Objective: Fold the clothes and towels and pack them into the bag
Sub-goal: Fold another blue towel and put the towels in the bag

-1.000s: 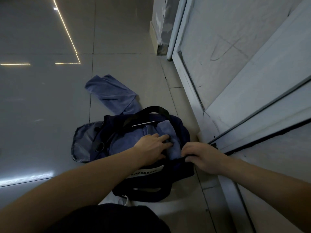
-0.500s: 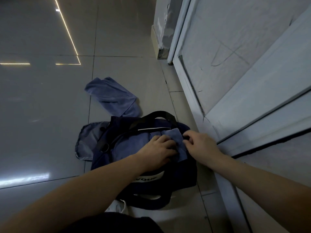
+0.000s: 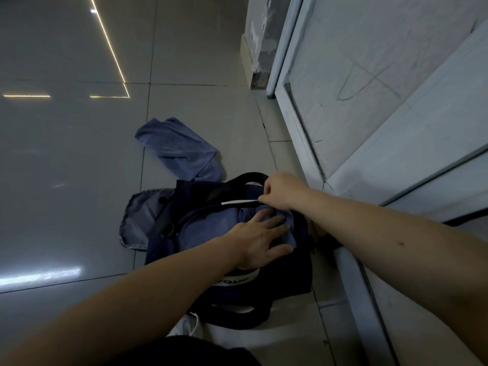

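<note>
Status: partway.
- Done: 1 blue towel, the packed towel [image 3: 208, 228], sits inside the open bag [image 3: 285, 276], centre of frame on the floor [image 3: 66, 180].
- Left hand [image 3: 260, 237] lies flat on it, fingers spread, pressing its right end down into the opening.
- Right hand [image 3: 281, 190] has its fingers curled and pinches the bag's far rim by a white strip [image 3: 239, 202]. My guess is it's holding the mouth open.
- Left to do: 2 items are outside the bag. The loose towel [image 3: 179, 149], just above and left of the bag, is rumpled and not folded. The denim piece [image 3: 140, 215] at the bag's left edge lies flat, partly tucked under the bag.

Unclear:
- Can't tell whether the right hand has the rim fabric, the strip or a zip pull.
- Anything under the packed towel is hidden, so I can't count what's packed.
- The white thing [image 3: 190, 326] at bottom centre is half covered by the bag strap, and I can't tell if it's a cloth or a shoe.
- The light is dim, so fold quality is hard to judge.
</note>
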Motion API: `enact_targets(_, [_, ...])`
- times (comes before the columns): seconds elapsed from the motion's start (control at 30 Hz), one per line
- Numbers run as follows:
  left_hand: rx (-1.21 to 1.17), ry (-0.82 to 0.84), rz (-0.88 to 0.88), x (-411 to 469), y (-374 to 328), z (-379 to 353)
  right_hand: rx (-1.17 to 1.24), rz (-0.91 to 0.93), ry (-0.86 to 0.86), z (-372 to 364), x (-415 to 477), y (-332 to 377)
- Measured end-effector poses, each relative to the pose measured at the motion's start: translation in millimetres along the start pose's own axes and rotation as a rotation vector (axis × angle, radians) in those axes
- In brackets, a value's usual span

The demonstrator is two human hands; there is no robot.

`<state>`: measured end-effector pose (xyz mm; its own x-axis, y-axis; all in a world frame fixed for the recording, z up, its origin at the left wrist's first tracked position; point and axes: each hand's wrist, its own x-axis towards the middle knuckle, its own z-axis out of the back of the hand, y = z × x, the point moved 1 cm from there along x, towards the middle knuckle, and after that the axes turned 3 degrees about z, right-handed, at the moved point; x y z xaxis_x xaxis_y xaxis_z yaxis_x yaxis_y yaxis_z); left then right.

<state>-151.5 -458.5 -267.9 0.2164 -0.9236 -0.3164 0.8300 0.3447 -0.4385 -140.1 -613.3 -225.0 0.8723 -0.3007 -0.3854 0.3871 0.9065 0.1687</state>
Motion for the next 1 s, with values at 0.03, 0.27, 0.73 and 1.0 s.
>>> enact_targets(0.03, [0.01, 0.027, 0.005, 1, -1, 1, -0.019, 0.021, 0.025, 1, 1, 2])
enact_targets(0.27, [0.057, 0.1, 0.015, -3, -7, 7, -0.097, 0.095, 0.173, 4, 3, 5])
enact_targets(0.73, [-0.211, 0.266, 0.133, 16, 4, 11, 0.162, 0.186, -0.054, 43, -1, 11])
enact_targets(1.0, [-0.285, 0.144, 0.131, -14, 3, 2, 0.108, 0.213, -0.055, 45, -5, 14])
